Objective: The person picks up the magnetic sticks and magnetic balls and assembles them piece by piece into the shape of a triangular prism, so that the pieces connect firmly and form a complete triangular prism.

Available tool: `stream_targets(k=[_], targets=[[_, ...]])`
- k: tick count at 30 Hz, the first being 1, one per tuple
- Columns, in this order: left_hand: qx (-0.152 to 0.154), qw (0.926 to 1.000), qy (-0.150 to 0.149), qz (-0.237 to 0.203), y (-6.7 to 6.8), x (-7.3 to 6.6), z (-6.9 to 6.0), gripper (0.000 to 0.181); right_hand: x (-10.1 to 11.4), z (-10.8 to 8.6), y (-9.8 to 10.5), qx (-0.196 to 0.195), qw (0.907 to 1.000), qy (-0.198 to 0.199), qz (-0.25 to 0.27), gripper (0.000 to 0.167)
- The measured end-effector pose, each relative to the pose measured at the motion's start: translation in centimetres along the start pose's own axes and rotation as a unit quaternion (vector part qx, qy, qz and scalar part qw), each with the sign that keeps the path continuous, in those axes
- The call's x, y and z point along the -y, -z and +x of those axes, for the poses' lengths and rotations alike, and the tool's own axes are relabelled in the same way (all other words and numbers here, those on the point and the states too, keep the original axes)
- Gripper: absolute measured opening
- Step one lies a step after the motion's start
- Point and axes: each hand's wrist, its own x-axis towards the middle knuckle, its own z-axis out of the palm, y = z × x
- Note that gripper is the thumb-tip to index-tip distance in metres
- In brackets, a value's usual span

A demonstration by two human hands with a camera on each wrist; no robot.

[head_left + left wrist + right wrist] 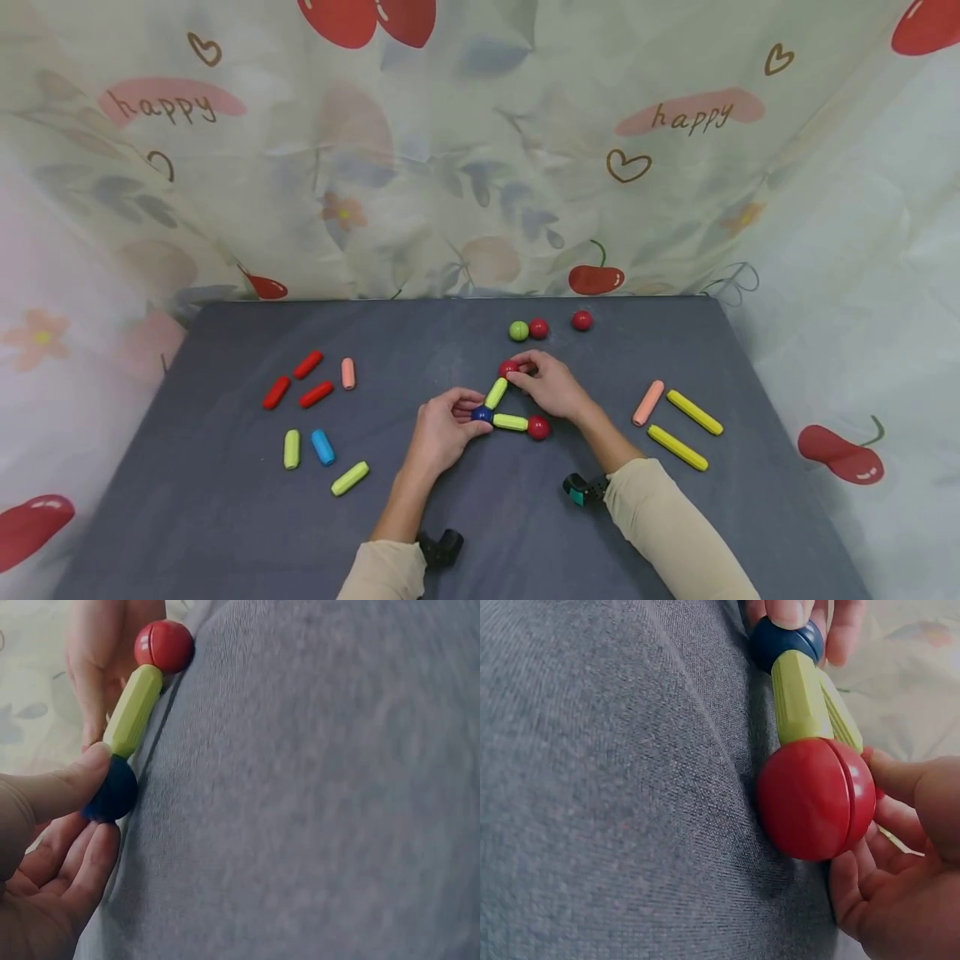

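A V-shaped piece lies mid-table: a dark blue ball joined to two yellow-green rods, each with a red ball at its far end. My left hand pinches the blue ball between thumb and fingers, as the left wrist view also shows. One yellow-green rod points up and right to a red ball, which my right hand grips between thumb and fingers. The other rod runs rightward to the second red ball, which in the right wrist view sits in front of the right fingers.
Behind the hands are a green ball and two loose red balls. At left lie several short rods: red, pink, blue and yellow-green. To the right are a pink rod and two longer yellow rods.
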Motion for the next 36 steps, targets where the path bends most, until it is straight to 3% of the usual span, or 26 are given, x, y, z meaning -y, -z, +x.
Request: stream_targets(k=[7,10,14,16,19,21,23,25,31,36], targets=[[-0.006,0.9997,-0.021,0.015,-0.3,-0.2,0.0,0.031,-0.3,-0.6,1.0,0.023,0.9979,-0.033,0.05,0.039],[-0.041,0.9978,-0.042,0.031,-0.4,0.0,0.4,0.03,-0.7,-0.9,1.4,0.025,0.9976,-0.028,0.059,0.045],[-0.099,0.9936,-0.04,0.036,-0.2,0.1,0.8,0.029,-1.3,-1.5,1.7,0.025,0.9997,0.008,0.003,0.045],[-0.087,0.9955,-0.019,0.032,0.2,-0.1,0.6,0.029,-1.7,-1.9,1.7,0.02,0.9992,0.024,-0.027,0.041],[-0.003,0.999,0.009,0.044,0.8,-0.6,0.0,0.035,-2.0,-2.6,1.7,0.003,0.9988,0.028,-0.041,0.036],[0.053,0.9965,0.023,0.06,1.0,-1.0,-0.5,0.041,-2.0,-3.0,1.6,-0.008,0.9989,0.023,-0.041,0.035],[0.08,0.9936,0.026,0.076,1.1,-1.3,-0.8,0.044,-1.9,-3.2,1.4,-0.011,0.999,0.018,-0.039,0.037],[0.072,0.9936,0.031,0.082,0.9,-1.4,-0.8,0.043,-1.7,-3.4,1.2,-0.003,0.9994,0.014,-0.032,0.038],[0.002,0.9946,0.018,0.102,0.7,-1.0,-0.1,0.033,-2.4,-3.6,0.9,0.02,0.9995,0.023,0.005,0.038],[-0.011,0.9946,0.0,0.103,2.5,-0.7,-0.2,0.037,-2.8,-3.6,0.7,0.009,0.999,0.043,0.002,0.037]])
